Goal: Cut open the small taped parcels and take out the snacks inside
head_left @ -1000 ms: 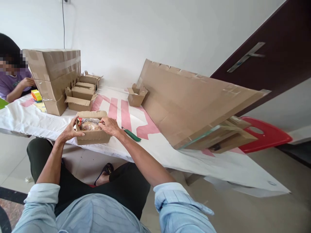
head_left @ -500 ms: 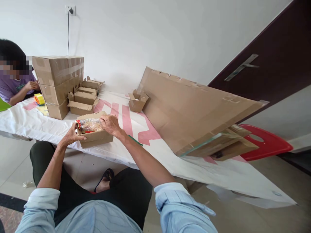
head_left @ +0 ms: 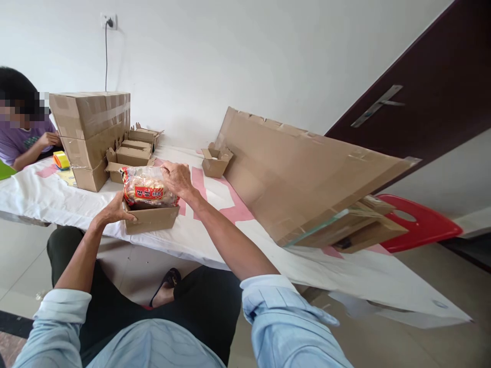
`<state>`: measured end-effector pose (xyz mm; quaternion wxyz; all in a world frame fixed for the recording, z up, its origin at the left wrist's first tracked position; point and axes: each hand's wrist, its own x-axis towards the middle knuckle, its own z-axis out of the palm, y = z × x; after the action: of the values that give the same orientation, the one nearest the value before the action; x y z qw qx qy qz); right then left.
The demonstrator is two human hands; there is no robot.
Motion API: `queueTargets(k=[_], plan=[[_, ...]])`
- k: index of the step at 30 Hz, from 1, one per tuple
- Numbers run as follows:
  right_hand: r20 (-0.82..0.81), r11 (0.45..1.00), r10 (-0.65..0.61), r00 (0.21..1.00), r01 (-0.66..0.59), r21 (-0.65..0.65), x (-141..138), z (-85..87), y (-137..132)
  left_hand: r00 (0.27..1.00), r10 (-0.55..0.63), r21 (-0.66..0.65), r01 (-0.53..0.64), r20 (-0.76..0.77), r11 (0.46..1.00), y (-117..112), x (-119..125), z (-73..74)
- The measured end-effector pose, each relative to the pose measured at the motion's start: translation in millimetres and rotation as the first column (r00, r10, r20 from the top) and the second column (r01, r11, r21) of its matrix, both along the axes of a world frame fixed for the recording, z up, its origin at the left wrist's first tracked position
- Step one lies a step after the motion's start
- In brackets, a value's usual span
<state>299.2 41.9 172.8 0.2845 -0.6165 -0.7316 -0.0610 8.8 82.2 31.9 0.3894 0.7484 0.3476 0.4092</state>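
A clear snack bag with red printed labels [head_left: 143, 187] stands partly out of a small open cardboard box [head_left: 151, 221] at the table's near edge. My right hand [head_left: 177, 179] grips the bag at its upper right, fingers closed on the film. At the box's left end, my left hand [head_left: 117, 209] holds the cardboard, its thumb along the near wall. The bag's lower edge and the inside of the box are mostly hidden.
Stacked taped cartons [head_left: 90, 138] and several small open boxes [head_left: 132, 153] stand at left. One small box [head_left: 216, 161] sits beside a large leaning cardboard sheet [head_left: 299, 179]. Tape [head_left: 61, 160] lies near a co-worker [head_left: 28, 138]. A red stool [head_left: 422, 225] is at right.
My right hand has lifted the snack bag upward, so its printed front now shows above the box. My left hand has stayed on the box's left end.
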Motion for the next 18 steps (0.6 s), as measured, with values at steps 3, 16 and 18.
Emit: queueTargets(k=[3,16,18], plan=[[-0.03,1.0,-0.001,1.0,0.002,0.031,6.4,9.8,4.6,0.999,0.003,0.03,-0.001,-0.037,1.0,1.5,1.3,-3.2],[0.076,0.99,0.073,0.994,-0.081,0.116,43.6,58.4,-1.3,0.965,0.255,0.182,-0.242,-0.053,0.953,-9.5,-17.8,38.6],[0.131,0.98,0.131,0.983,-0.148,0.13,40.8,65.8,-3.3,0.951,0.308,0.364,-0.277,-0.029,0.889,-10.1,-11.9,73.0]])
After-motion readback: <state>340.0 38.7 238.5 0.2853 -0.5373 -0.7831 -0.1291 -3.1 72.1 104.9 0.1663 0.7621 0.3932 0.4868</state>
